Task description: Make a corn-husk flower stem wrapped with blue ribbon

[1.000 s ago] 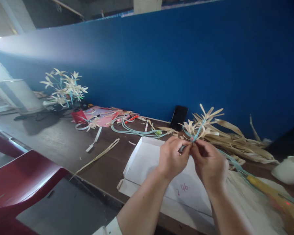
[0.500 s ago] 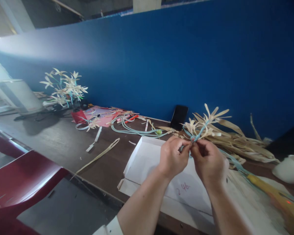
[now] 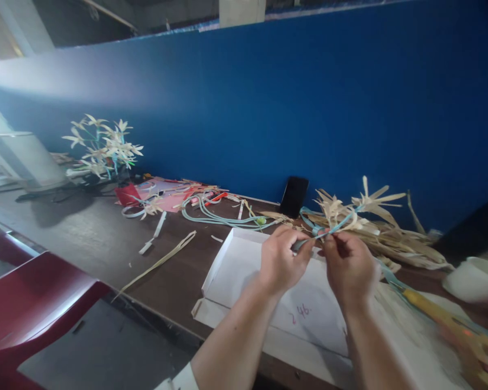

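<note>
My left hand (image 3: 283, 262) is closed in a pinch on a blue-green strip (image 3: 318, 235) that runs across to the stem of a handmade flower. My right hand (image 3: 350, 268) pinches that stem (image 3: 344, 222) near its lower end. The flower (image 3: 380, 199) has pale, dry, husk-like petals and leans up to the right beyond my fingers. A second pale bloom (image 3: 331, 206) rises beside it, seemingly on the same stem. Below both hands lies an open white cardboard box lid (image 3: 244, 271) with red handwriting.
Dry husks (image 3: 406, 246) lie behind my right hand, near a black phone (image 3: 294, 196). A yellow glue gun (image 3: 435, 314) and white cup (image 3: 474, 279) are at right. Blue-green cords (image 3: 211, 219), a finished flower arrangement (image 3: 106, 146) and a kettle (image 3: 30, 160) stand left.
The flower has tipped over to the right. My hands have drawn slightly apart, and more of the blue-green strip shows between them.
</note>
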`<control>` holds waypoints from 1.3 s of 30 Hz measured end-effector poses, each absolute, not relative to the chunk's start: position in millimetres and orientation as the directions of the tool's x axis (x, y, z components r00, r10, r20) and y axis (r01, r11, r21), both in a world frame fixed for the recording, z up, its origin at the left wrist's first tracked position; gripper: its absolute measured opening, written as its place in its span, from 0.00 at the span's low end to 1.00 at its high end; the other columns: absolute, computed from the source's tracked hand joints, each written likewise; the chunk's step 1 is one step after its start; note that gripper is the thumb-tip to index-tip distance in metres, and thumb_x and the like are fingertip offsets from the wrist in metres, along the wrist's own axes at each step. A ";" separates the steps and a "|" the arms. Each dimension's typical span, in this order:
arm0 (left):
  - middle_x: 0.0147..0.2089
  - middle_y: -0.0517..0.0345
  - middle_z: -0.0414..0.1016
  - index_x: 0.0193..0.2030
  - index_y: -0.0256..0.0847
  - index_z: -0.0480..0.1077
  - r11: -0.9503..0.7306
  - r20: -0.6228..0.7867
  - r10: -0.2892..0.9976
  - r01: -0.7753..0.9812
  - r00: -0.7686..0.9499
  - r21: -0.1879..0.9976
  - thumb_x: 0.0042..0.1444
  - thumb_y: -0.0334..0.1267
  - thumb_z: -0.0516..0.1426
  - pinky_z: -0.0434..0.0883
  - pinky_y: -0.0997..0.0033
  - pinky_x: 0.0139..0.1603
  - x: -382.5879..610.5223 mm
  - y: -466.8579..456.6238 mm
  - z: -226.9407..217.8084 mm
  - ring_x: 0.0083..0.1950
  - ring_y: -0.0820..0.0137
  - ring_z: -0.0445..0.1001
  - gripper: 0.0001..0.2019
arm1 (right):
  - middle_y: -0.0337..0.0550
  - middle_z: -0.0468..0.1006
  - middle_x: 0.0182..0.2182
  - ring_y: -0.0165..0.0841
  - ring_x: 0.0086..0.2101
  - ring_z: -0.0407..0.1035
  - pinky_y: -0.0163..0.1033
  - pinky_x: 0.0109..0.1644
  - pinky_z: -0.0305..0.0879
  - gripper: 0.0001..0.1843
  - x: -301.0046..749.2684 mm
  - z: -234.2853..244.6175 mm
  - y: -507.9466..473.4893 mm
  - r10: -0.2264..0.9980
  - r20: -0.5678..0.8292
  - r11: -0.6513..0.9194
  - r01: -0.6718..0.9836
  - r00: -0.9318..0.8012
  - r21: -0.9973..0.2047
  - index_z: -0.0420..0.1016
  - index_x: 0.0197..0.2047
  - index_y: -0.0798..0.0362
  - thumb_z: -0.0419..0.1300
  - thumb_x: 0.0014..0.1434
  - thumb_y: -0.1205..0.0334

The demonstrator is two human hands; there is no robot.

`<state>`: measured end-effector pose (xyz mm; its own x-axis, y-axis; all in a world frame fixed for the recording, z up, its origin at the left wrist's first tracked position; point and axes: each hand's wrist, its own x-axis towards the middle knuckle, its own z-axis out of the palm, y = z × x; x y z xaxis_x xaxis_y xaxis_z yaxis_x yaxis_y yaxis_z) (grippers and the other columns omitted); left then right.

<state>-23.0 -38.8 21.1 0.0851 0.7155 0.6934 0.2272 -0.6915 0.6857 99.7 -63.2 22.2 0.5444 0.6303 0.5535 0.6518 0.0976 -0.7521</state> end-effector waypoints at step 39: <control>0.34 0.57 0.67 0.30 0.39 0.73 -0.589 0.619 0.785 0.314 0.008 0.744 0.53 0.35 0.58 0.64 0.73 0.37 -27.4 -20.2 11.9 0.35 0.73 0.66 0.05 | 0.48 0.78 0.30 0.38 0.31 0.70 0.38 0.36 0.60 0.19 107.8 14.3 -64.2 0.552 0.700 -0.006 0.841 0.453 -0.541 0.78 0.37 0.54 0.54 0.56 0.48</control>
<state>-27.4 -20.2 11.9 0.0078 0.7854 0.6189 0.3143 -0.5894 0.7442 107.8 -64.2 14.3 0.4534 0.5521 0.6997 0.8412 -0.0057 -0.5407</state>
